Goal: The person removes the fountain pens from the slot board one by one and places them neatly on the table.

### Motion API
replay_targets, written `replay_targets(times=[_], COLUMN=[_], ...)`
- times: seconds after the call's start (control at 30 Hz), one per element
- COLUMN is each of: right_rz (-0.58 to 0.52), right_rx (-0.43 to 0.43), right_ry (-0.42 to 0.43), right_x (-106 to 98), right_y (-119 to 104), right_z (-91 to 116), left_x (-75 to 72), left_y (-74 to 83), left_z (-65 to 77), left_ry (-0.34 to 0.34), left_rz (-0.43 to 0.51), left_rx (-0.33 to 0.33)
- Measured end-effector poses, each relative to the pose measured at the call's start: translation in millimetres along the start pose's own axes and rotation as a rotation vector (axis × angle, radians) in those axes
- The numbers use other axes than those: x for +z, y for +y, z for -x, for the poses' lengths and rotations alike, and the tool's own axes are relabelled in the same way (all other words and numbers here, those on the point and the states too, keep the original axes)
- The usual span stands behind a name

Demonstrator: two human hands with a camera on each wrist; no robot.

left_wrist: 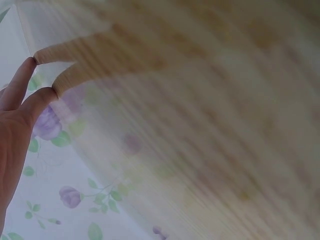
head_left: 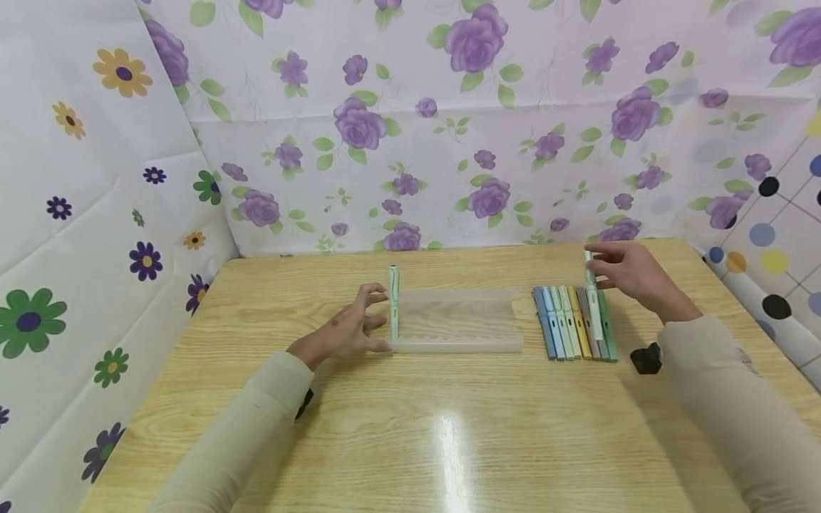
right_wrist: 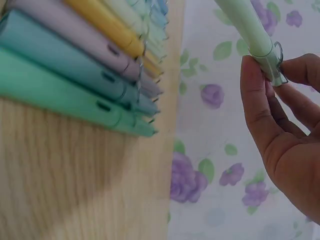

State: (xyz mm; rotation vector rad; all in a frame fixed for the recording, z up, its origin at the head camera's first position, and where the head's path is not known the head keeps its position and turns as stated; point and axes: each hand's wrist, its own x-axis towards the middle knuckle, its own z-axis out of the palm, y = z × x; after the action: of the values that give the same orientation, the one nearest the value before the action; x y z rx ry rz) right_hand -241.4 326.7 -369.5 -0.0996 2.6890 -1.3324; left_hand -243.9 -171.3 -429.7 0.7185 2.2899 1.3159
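My left hand (head_left: 343,328) is at the left end of a clear plastic pen rack (head_left: 457,345), its fingers spread near the front and back corners. In the left wrist view, two fingertips touch a glossy surface that mirrors them. A pale green pen (head_left: 394,306) lies across the rack's left end. My right hand (head_left: 625,271) pinches a whitish-green pen (head_left: 594,306) by its clip end, between thumb and fingers. This pen (right_wrist: 245,25) is tilted above a row of pens, partly covering it in the head view.
The row of capped pens (head_left: 556,324) lies side by side right of the rack, in blue, pale green, yellow, mauve, teal and green. A small black object (head_left: 646,358) shows beside the right sleeve. Flowered cloth (head_left: 423,128) hangs behind the wooden table (head_left: 359,434).
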Motion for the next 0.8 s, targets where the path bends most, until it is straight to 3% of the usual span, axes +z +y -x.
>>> replay_targets(times=[0.5, 0.8], right_rz=[0.033, 0.041], right_rx=[0.118, 0.139], right_ry=[-0.029, -0.044], right_x=[-14, -8], right_y=[57, 73], right_z=[10, 7], left_x=[0.3, 0.4], left_y=[-0.2, -1.3], left_z=[-0.7, 0.9], left_ry=[0.002, 0.009], left_rz=[0.005, -0.006], left_rx=[0.006, -0.002])
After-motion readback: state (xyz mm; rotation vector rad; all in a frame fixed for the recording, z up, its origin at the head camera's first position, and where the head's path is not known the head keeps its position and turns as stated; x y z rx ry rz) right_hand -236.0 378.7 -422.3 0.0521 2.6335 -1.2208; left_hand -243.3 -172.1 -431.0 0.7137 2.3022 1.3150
